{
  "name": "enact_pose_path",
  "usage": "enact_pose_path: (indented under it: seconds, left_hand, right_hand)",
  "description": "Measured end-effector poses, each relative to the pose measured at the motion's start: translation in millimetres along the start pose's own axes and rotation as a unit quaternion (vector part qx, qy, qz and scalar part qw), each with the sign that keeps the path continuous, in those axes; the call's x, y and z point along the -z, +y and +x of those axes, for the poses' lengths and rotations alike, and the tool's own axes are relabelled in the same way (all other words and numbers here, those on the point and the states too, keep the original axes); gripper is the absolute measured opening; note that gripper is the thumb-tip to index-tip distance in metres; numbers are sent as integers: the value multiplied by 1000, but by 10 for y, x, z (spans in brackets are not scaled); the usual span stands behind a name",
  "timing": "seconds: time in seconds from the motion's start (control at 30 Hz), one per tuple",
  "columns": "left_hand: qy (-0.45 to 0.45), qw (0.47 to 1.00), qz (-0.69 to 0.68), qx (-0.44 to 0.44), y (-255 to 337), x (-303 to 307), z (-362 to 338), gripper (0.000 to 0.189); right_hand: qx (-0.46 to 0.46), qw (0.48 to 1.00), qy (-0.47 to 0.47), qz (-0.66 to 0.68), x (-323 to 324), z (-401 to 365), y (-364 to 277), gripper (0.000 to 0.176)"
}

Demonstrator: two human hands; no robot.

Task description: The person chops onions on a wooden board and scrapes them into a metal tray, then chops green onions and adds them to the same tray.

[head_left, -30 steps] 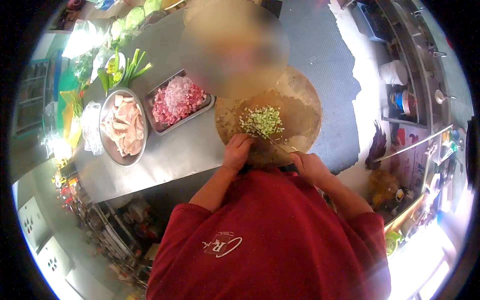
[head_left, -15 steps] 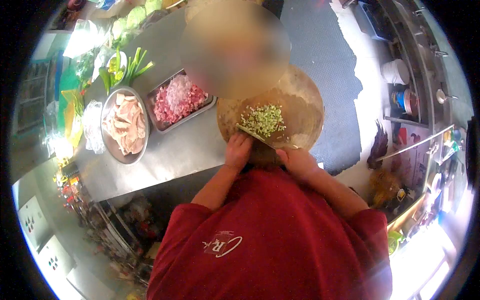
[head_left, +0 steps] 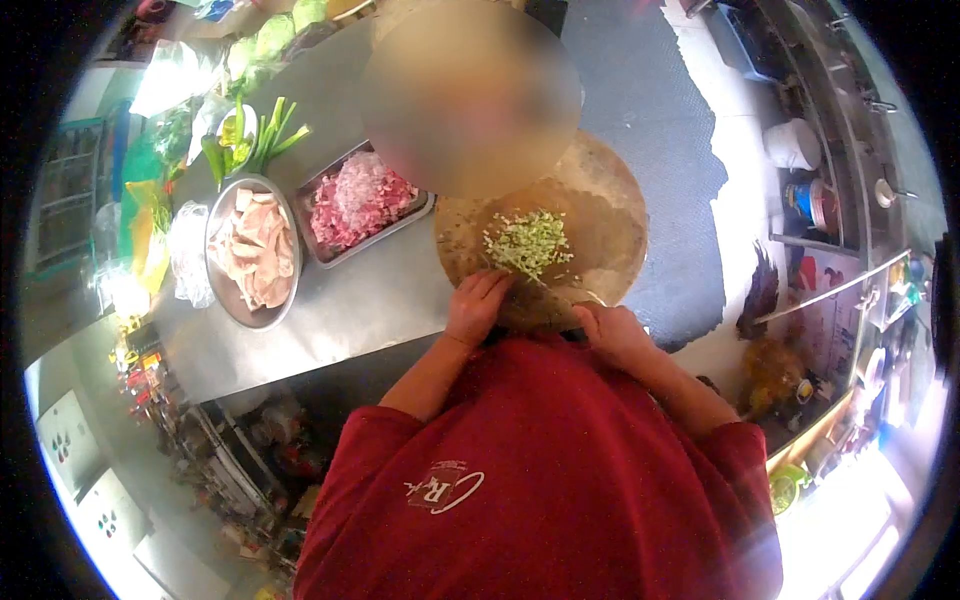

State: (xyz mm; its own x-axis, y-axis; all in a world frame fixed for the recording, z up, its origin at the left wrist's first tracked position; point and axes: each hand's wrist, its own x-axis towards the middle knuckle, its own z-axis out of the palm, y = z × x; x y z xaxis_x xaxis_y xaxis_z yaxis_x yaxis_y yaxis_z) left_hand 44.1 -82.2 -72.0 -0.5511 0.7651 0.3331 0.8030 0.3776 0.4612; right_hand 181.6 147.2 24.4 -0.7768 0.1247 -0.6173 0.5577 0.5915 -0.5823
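A round wooden chopping block (head_left: 615, 215) carries a small heap of finely chopped pale green vegetable (head_left: 530, 243). My right hand (head_left: 612, 332) is closed at the block's near right edge, around the handle of a cleaver (head_left: 543, 306). The dark blade lies low between my hands and blends with the wood, so its outline is hard to make out. My left hand (head_left: 477, 306) rests at the near left edge of the block, its fingers stretched forward beside the chopped pieces and close to the blade's far end.
On the steel table (head_left: 350, 310) stand a tray of minced meat (head_left: 358, 200) and an oval bowl of pale meat pieces (head_left: 254, 250). Green stalks (head_left: 270, 135) lie behind them. A blurred round patch hides the area beyond the block. A white bucket (head_left: 792, 146) stands at right.
The cleaver's blade has turned from a thin upright edge beside the chopped heap to a lower, flatter position nearer me. My right hand has shifted slightly right and down.
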Motion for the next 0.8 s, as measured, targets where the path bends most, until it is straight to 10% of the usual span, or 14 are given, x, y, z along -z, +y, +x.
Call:
enact_pose_path:
  seconds: [0.8]
  left_hand:
    - [41,997,-37,56,-14,-71,8,17]
  right_hand:
    - [-13,999,-41,-3,112,-23,147,47]
